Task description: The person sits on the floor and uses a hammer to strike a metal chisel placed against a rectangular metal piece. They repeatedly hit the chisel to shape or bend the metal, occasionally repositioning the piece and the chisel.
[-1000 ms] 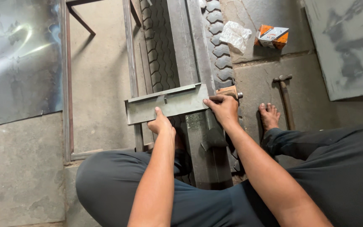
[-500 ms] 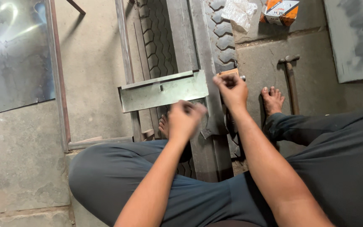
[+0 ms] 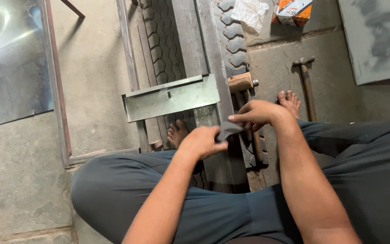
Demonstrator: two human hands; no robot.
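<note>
Together left hand (image 3: 201,142) and right hand (image 3: 254,114) pinch a thin dark sheet (image 3: 228,131) — flexible, matte.

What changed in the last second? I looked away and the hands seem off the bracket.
Both hands left the bent metal bracket and drew back; the left hand and right hand now pinch a small dark sheet between them. Bracket, beam and hammer stayed put.

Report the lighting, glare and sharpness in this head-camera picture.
Head view: soft daylight, sharp all over, no motion blur on the left hand or right hand; bright glare on the shiny metal sheet at upper left; thin shadows beside the frame bar; the small dark piece stays crisp.
</note>
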